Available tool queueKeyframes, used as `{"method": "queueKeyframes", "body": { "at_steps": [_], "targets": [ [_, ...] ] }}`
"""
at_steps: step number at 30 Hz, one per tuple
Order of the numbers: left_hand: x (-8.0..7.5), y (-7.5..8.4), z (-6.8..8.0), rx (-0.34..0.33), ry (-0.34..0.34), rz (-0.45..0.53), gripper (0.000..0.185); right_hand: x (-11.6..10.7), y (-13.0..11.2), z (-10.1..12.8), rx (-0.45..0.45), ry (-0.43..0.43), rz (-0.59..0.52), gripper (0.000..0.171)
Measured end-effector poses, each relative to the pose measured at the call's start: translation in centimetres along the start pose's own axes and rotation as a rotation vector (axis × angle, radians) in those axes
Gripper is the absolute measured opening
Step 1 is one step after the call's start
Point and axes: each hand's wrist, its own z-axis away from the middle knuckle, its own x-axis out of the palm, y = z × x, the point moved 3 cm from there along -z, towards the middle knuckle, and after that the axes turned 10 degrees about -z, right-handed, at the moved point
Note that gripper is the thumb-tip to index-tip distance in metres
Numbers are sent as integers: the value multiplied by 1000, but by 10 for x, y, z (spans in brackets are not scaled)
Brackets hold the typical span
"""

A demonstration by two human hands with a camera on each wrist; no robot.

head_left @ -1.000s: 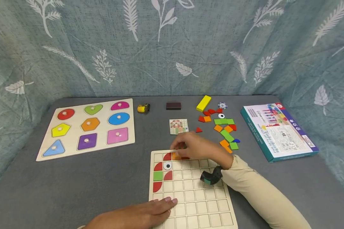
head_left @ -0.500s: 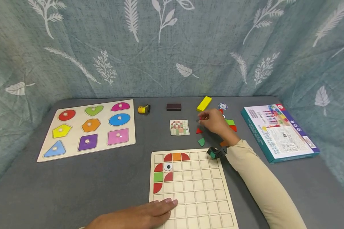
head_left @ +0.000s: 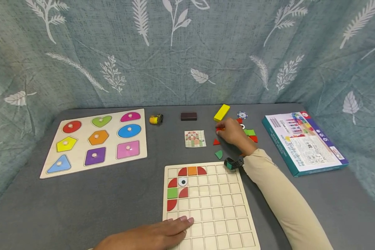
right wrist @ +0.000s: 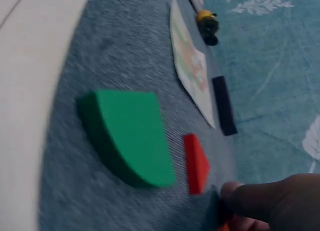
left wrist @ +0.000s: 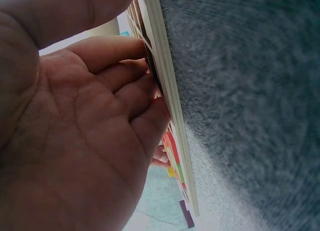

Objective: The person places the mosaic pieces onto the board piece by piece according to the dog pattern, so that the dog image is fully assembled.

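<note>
The right hand (head_left: 234,133) has left the grid board (head_left: 220,222) and now sits over the loose pile of coloured tiles beyond it, fingertips curled down on a small red piece (head_left: 219,129) at the pile's near-left edge. Its grip looks pinched on that piece, though the wrist view is too blurred to show a firm hold. An orange square (head_left: 192,171) now fills the top row of the board between two red quarter-rounds, where that hand was working a second ago, so one more cell of the pattern is laid and the hand seems to be fetching the next tile. Just nearer than the grip lie a red triangle (head_left: 216,142) and a green quarter-round (head_left: 219,154), both free on the grey worktop (head_left: 112,201). The pattern card (head_left: 195,138) lies to the left of the grip. The left hand (head_left: 150,236) stays flat, fingers straight, pressing the board's near-left corner.
</note>
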Motion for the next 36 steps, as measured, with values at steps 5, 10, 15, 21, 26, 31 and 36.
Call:
{"method": "queueKeyframes", "body": {
  "at_steps": [5, 10, 15, 21, 26, 31, 36],
  "targets": [
    [0, 0, 0, 9, 2, -4, 69, -5, 0, 5, -11, -15, 34, 23],
    [0, 1, 1, 23, 15, -4, 66, -8, -1, 9, -78, 4, -31, 25],
    [-1, 2, 1, 20, 22, -5, 66, -7, -3, 13, -97, -14, -87, 28],
    [-3, 2, 1, 21, 22, 8, 67, -5, -9, 19, -139, -22, -119, 27],
    [-3, 1, 2, 26, 29, 27, 67, -3, -15, 24, -163, -51, -177, 27],
    [-2, 1, 1, 16, 17, 51, 68, -1, -23, 31, -177, -52, -230, 23],
    [-1, 1, 1, 8, 6, 41, 69, 4, -30, 37, -226, -71, -241, 22]
  ]
}}
